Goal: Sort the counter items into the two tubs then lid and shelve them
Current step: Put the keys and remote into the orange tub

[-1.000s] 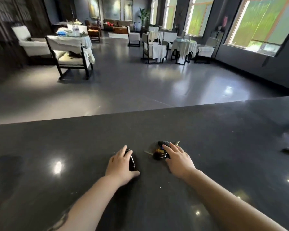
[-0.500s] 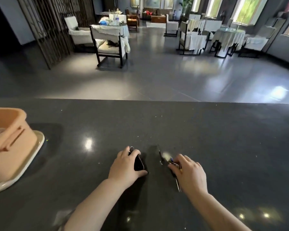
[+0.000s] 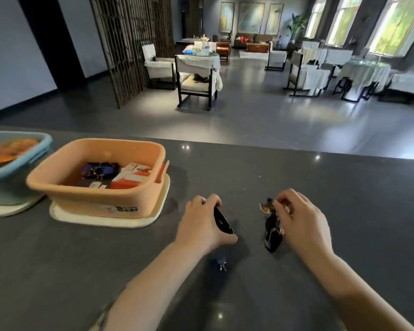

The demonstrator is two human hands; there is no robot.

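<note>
head view: the person's left hand (image 3: 202, 224) curls round a flat black fob-like item (image 3: 222, 220), thumb under its near end and fingers over the far end, lifted just off the dark counter (image 3: 344, 211) so it can be carried. the right hand (image 3: 301, 222) pinches a bunch of keys (image 3: 273, 229) at its top, fingertips closed on the ring end, so the dark fobs hang down and trail onto the counter; it looks like a hold chosen to gather the loose bunch in one lift. both hands sit side by side, near each other but apart

to the left stands the orange tub (image 3: 98, 177), open, resting on a pale lid (image 3: 110, 219) laid flat beneath it, probably parked there until the sorting ends. inside it lie a dark blue-black bundle (image 3: 99, 170) and a red-and-white box (image 3: 132, 177). further left, cut by the frame edge, the blue tub (image 3: 17, 158) also sits on a pale lid and holds something orange, too blurred to name

judging by this, sorting is under way; lidding and shelving are not yet begun
</note>
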